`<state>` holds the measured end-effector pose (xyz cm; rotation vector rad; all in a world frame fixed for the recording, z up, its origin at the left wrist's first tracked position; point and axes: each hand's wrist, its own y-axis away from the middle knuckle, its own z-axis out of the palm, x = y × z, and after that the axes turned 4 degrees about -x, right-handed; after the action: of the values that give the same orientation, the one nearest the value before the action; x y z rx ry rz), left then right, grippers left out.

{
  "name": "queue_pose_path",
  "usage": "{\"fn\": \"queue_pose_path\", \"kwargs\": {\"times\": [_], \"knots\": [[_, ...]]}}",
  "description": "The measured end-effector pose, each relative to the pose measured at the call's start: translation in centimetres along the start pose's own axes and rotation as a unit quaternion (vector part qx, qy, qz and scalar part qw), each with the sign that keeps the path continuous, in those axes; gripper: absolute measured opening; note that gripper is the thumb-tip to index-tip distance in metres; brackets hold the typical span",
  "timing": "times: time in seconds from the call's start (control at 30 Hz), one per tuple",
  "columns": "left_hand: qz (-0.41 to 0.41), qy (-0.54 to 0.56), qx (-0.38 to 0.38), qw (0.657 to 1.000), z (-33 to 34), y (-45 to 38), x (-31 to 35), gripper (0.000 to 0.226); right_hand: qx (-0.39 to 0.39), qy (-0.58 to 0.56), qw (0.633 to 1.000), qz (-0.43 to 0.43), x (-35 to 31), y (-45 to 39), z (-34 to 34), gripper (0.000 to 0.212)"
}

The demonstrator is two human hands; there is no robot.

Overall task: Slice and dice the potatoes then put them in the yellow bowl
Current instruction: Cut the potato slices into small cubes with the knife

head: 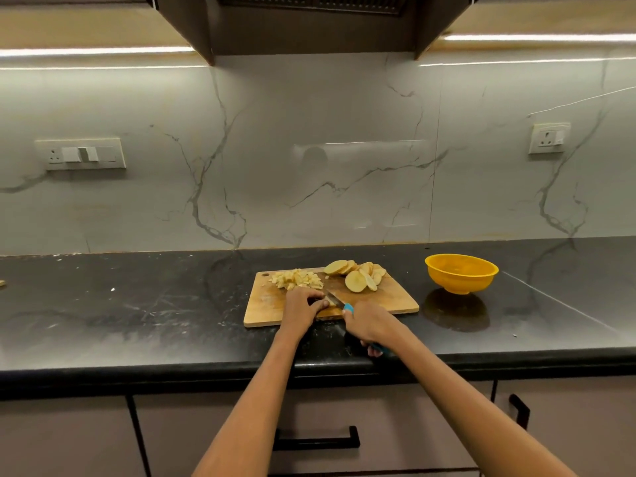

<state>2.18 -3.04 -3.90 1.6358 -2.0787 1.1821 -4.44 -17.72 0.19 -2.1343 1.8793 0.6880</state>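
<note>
A black counter (137, 304) runs the width of the view, backed by a grey veined wall (309, 184). The wall carries a switch plate (81, 154) at left and a socket (549, 138) at right. A hood (309, 22) hangs overhead. Cabinets (378, 425) with black handles sit below the counter edge.

A wooden board (268, 308) lies on the counter, directly ahead of the person. A heap of dice (296, 279) occupies its far left part. A spread of slices (358, 275) occupies its far right part, some leaning on one another. The two groups lie near each other but apart.

The bowl (461, 273) stands upright on the counter, to the right of the board and apart from it. No potato is visible inside it from this angle.

The left hand (303, 306) rests on the near middle of the board, fingers curled down over a piece (331, 302) of potato. Most of that piece is hidden by the hand. The right hand (368, 323) grips the blue handle of a knife (339, 301), fingers wrapped around it. The blade points away and to the left, its edge down at the piece, just beside the left fingertips. The handle end protrudes below the right hand, over the counter's front edge.

Both forearms cross the counter edge and cover part of the cabinets.
</note>
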Motion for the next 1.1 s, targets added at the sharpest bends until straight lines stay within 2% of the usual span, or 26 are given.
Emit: {"fn": "queue_pose_path", "kwargs": {"times": [0.2,0.37,0.57,0.67,0.73,1.1], "knots": [[-0.002,-0.004,-0.005,1.000,-0.1,-0.1,0.0,0.023,-0.072,-0.018,0.996,0.058,-1.7,-0.6,-0.8,0.030],[-0.011,0.005,0.004,1.000,-0.2,0.2,0.4,0.023,-0.086,-0.006,0.992,0.087,-0.7,1.5,-0.6,0.032],[-0.032,0.019,0.025,0.999,-0.2,0.7,0.7,0.022,-0.072,0.044,0.995,0.056,1.5,4.3,-1.3,0.033],[-0.044,0.034,0.050,0.997,-0.3,0.6,0.4,0.017,0.007,0.072,0.997,-0.008,1.6,3.2,-1.6,0.035],[-0.038,0.030,0.049,0.998,-0.2,0.6,0.4,0.014,0.036,0.049,0.998,-0.026,1.4,2.0,-1.3,0.037],[-0.027,0.027,0.043,0.998,0.0,-0.1,-0.3,0.011,-0.014,0.023,1.000,0.007,0.3,-0.3,0.3,0.041]]}}
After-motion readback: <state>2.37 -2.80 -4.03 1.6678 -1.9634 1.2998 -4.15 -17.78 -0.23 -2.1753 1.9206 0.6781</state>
